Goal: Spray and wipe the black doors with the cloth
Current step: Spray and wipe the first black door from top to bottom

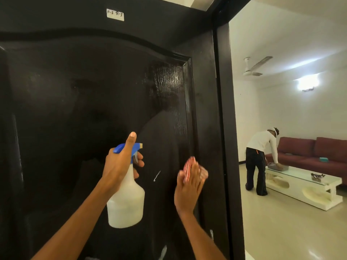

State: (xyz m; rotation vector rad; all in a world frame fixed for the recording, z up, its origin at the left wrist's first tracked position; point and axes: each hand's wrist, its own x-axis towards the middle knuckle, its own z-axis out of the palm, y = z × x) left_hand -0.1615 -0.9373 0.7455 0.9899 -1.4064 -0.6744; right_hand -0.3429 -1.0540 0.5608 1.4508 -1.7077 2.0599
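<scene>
Two hands (120, 162) (187, 188) | left grips white plastic spray bottle (127, 199) by neck | right flat, pressing soft pink cloth (189, 166) near glossy black door's (93, 100) right edge

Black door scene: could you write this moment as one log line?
left hand: grips spray bottle | right hand: presses cloth on black door | step: wiping
</scene>
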